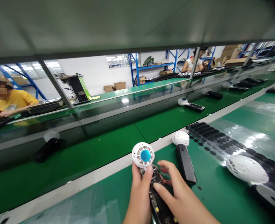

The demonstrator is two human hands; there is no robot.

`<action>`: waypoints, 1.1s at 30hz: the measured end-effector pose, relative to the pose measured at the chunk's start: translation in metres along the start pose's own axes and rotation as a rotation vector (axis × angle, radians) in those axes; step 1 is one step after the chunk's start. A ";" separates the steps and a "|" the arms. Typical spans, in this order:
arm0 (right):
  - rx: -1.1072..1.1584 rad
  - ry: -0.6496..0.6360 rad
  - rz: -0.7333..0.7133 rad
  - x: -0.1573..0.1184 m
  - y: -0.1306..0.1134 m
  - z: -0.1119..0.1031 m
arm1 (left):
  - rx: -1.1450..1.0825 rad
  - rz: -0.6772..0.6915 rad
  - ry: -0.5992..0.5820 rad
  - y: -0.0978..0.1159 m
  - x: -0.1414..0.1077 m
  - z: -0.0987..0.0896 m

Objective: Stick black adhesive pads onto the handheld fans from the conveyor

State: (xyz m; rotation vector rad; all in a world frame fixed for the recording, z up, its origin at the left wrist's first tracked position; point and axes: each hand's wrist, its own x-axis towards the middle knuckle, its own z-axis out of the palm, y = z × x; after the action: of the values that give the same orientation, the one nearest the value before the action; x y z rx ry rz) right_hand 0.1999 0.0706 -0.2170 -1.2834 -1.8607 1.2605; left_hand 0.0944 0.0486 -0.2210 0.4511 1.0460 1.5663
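A handheld fan with a white vented head and a blue round centre is held up over the green bench. Its dark handle lies uncovered, with electronic parts showing inside. My left hand is closed round the upper handle, thumb on the neck just below the head. From the other side my right hand grips the handle, thumb pressed on its face and fingers curved along the far edge. Just right of my right hand lies another fan with a black handle and white head.
Sheets of black round stickers and another white-headed fan lie at the right. Beyond the pale bench edge, several fans, one of them, rest on the green conveyor belt. A grey shelf hangs overhead. Two people work across the line.
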 end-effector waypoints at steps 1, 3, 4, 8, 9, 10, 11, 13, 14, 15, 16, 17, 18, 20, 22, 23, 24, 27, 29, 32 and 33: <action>0.044 0.020 0.012 0.001 0.001 -0.003 | -0.046 -0.002 -0.010 0.002 -0.001 0.002; 0.075 0.114 -0.011 0.003 0.002 -0.010 | -0.114 -0.032 0.018 0.007 -0.002 0.004; 0.063 0.184 -0.036 0.003 0.002 -0.014 | -0.125 -0.049 0.052 0.010 -0.003 0.005; 0.052 0.208 -0.038 -0.001 -0.001 -0.020 | -0.104 -0.031 0.177 0.017 0.000 0.005; 0.078 0.097 -0.002 -0.003 -0.001 -0.018 | -0.092 0.001 0.175 0.017 0.000 0.005; 0.110 -0.032 0.031 -0.005 -0.002 -0.016 | -0.077 0.035 0.163 0.017 0.000 0.005; 0.144 -0.150 0.052 -0.007 -0.003 -0.013 | -0.057 0.065 0.149 0.016 0.000 0.006; 0.213 -0.286 0.052 -0.009 -0.005 -0.008 | -0.034 0.094 0.107 0.015 -0.002 0.006; 0.246 -0.287 0.034 -0.009 -0.006 -0.006 | -0.036 0.073 0.080 0.013 -0.003 0.007; 0.275 -0.261 0.008 -0.008 -0.006 -0.005 | -0.043 0.037 0.051 0.012 -0.004 0.006; 0.290 -0.237 -0.021 -0.008 -0.007 -0.005 | -0.053 0.001 0.021 0.011 -0.005 0.006; 0.293 -0.217 -0.052 -0.008 -0.008 -0.005 | -0.060 -0.025 -0.011 0.010 -0.005 0.005; 0.284 -0.204 -0.084 -0.008 -0.009 -0.005 | -0.063 -0.038 -0.040 0.009 -0.006 0.004; 0.219 -0.206 -0.147 -0.008 -0.011 -0.009 | -0.048 -0.024 -0.078 0.008 -0.006 0.002; 0.075 -0.212 -0.192 -0.010 -0.012 -0.016 | -0.008 0.014 -0.094 0.007 -0.006 0.000; -0.018 -0.183 -0.208 -0.011 -0.012 -0.022 | 0.024 0.029 -0.088 0.008 -0.005 0.000; -0.115 -0.122 -0.220 -0.012 -0.009 -0.027 | 0.058 0.037 -0.069 0.009 -0.003 -0.001; -0.362 0.194 -0.206 -0.011 0.009 -0.043 | 0.171 0.070 0.062 0.017 0.015 -0.002; -0.473 0.339 -0.144 -0.005 0.028 -0.047 | 0.251 0.108 0.143 0.028 0.038 -0.004; -0.574 0.341 -0.054 0.008 0.053 -0.041 | 0.382 0.143 0.170 0.056 0.084 -0.011; -0.587 0.323 -0.045 0.012 0.058 -0.037 | 0.439 0.166 0.183 0.066 0.099 -0.012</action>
State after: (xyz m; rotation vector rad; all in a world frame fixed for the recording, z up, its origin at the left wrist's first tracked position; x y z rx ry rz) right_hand 0.2490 0.1024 -0.2551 -1.6087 -2.0661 0.4411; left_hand 0.0185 0.1383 -0.1989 0.7169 1.5377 1.5408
